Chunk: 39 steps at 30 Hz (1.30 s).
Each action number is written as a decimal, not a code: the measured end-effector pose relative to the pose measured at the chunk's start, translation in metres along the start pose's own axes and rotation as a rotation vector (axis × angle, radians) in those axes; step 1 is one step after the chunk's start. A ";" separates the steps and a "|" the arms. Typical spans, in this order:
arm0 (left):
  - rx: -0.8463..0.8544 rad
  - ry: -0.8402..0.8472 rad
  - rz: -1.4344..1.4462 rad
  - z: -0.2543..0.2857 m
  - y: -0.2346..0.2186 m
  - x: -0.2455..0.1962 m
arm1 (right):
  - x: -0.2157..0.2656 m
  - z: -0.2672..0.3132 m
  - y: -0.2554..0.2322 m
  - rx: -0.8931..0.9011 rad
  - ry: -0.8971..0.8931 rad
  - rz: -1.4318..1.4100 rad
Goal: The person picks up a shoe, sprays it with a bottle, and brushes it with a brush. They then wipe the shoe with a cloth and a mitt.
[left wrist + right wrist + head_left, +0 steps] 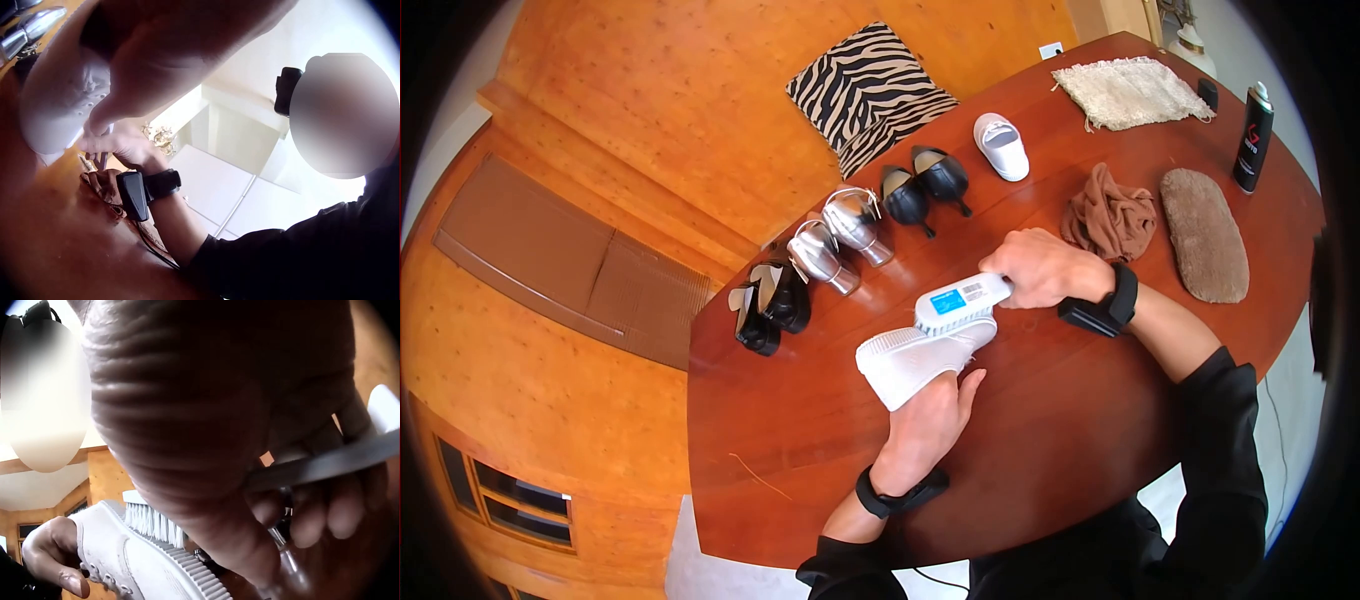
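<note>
A white lace-up shoe (912, 368) is tipped on its side over the table, its ribbed sole turned toward the brush. My left hand (927, 425) reaches into its opening and holds it from within; those fingers are hidden, and the thumb stands outside. My right hand (1050, 268) grips the handle of a white scrub brush (948, 303) with a blue label. In the right wrist view, the brush's pale bristles (150, 524) meet the ribbed edge of the sole (199, 575). Eyelets and laces show on the shoe's upper (106, 550).
Beyond my hands stand black shoes (785, 298), silver heels (855, 225), black heels (940, 175) and another white shoe (1002, 148). To the right lie a brown cloth (1110, 215), a fuzzy brown pad (1205, 235), a cream mat (1135, 92) and an upright spray can (1252, 145).
</note>
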<state>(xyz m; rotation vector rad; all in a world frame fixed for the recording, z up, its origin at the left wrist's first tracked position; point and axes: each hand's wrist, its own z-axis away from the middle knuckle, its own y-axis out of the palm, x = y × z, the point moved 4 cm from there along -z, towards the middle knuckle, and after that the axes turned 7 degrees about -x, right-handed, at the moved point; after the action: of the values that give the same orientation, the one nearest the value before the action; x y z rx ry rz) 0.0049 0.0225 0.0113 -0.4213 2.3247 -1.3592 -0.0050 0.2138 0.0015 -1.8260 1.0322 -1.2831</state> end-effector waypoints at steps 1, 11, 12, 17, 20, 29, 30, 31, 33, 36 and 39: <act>0.000 -0.004 0.003 0.000 0.000 -0.001 | 0.008 0.001 -0.003 -0.033 -0.017 -0.025; -0.034 0.063 -0.018 0.000 0.000 -0.007 | 0.068 0.015 -0.008 -0.148 -0.112 -0.016; 0.010 0.025 -0.002 0.002 0.002 -0.003 | 0.065 0.014 -0.009 -0.147 -0.113 -0.015; 0.117 -0.142 0.069 0.000 -0.007 0.008 | 0.004 -0.001 0.010 -0.042 -0.010 0.103; 0.214 -0.183 0.024 -0.002 -0.009 0.007 | -0.018 -0.003 0.010 -0.046 0.043 0.131; 0.111 -0.113 0.086 0.000 -0.004 0.005 | 0.057 0.008 0.001 -0.075 -0.073 0.028; 0.114 -0.115 0.086 0.001 -0.003 0.004 | 0.061 0.010 0.000 -0.100 -0.097 0.037; 0.123 -0.107 0.070 0.002 -0.003 0.003 | 0.062 0.010 0.000 -0.100 -0.096 0.036; 0.128 -0.096 0.052 0.002 -0.002 0.003 | 0.060 0.010 -0.002 -0.099 -0.067 0.096; 0.127 -0.100 0.035 0.002 -0.003 0.004 | 0.037 0.004 0.001 -0.102 -0.044 0.118; 0.123 -0.158 0.064 0.001 -0.006 0.004 | -0.007 -0.004 0.011 -0.051 0.045 0.154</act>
<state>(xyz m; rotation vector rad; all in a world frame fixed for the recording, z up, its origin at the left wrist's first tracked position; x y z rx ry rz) 0.0018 0.0169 0.0154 -0.3980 2.0975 -1.3774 -0.0124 0.2146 -0.0096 -1.7249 1.2155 -1.2197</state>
